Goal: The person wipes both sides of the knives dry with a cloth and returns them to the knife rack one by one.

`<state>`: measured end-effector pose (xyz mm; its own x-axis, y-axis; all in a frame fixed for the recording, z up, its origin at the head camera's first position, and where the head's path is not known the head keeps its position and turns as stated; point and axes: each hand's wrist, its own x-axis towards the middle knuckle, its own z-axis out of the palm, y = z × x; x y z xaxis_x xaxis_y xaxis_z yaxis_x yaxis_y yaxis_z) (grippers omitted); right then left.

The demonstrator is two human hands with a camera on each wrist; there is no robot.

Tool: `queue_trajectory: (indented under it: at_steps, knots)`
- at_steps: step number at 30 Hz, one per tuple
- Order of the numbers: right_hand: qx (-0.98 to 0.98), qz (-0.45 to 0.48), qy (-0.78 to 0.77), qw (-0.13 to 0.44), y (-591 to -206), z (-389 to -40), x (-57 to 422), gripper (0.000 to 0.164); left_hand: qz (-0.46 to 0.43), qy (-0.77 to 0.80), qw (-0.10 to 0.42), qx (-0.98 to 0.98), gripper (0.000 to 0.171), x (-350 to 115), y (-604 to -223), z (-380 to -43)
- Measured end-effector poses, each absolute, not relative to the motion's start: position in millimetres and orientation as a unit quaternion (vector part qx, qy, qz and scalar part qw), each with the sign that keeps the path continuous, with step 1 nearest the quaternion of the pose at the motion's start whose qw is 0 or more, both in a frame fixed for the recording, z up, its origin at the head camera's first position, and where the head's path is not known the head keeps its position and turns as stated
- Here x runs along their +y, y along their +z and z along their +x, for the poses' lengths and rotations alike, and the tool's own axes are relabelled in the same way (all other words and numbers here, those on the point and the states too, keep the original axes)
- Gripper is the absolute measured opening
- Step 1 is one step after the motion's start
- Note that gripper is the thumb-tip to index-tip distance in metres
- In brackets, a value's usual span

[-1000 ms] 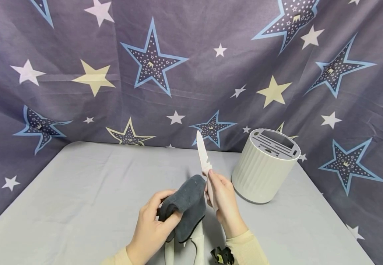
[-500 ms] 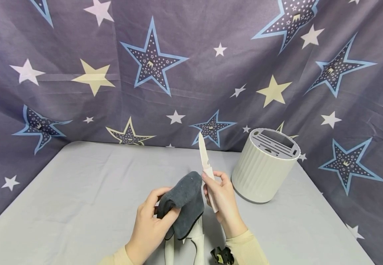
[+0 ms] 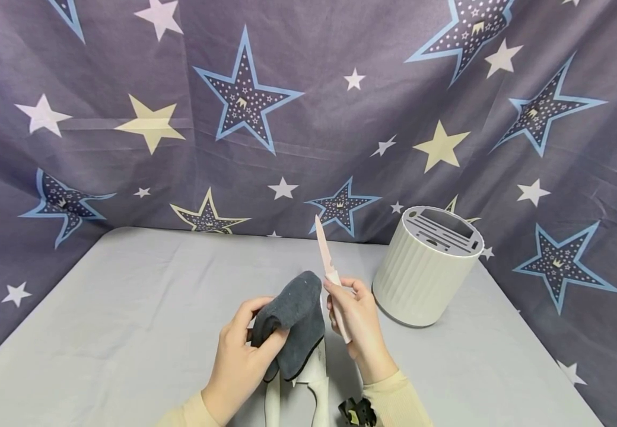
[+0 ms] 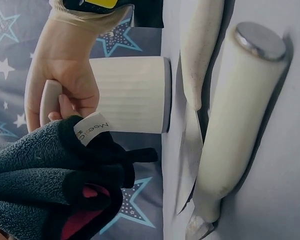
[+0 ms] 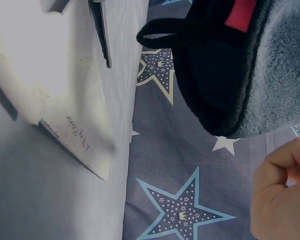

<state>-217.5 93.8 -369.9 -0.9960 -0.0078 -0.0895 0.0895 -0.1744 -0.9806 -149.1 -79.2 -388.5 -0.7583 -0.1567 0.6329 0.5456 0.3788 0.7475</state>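
Note:
In the head view my left hand (image 3: 244, 359) grips a folded dark grey cloth (image 3: 298, 320) between thumb and fingers. My right hand (image 3: 359, 323) holds a small knife (image 3: 324, 246) by its white handle, the pale blade pointing up and clear of the cloth. Beneath the cloth lies a wide-bladed knife (image 3: 319, 400), its blade partly hidden; lettering marks the blade (image 5: 82, 132) in the right wrist view. Beside it is another white handle (image 3: 273, 406). A white tag (image 4: 91, 127) and a dark loop (image 4: 142, 155) stick out from the cloth in the left wrist view.
A ribbed white knife block (image 3: 426, 273) with a grey slotted top stands right of my right hand. The table (image 3: 127, 308) has a pale grey cover. Behind hangs a purple-grey curtain (image 3: 308, 154) printed with stars.
The small knife has turned in my right hand, so its blade looks narrower, and my fingers have shifted on the handle. The cloth has moved slightly up and left with my left hand.

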Motion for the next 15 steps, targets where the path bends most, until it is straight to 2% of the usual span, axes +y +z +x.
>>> queue_trajectory:
  at_steps: [7, 15]
  knots:
    - [0.635, 0.027, -0.771, 0.038, -370.9, -216.3, 91.7, 0.024, -0.111, -0.536, 0.321, -0.773, 0.039, -81.1, -386.7, -153.3]
    - [0.626, -0.001, -0.778, 0.056, -371.0, -213.9, 89.5, 0.024, -0.086, -0.534, 0.313, -0.781, 0.036, -83.9, -387.7, -157.5]
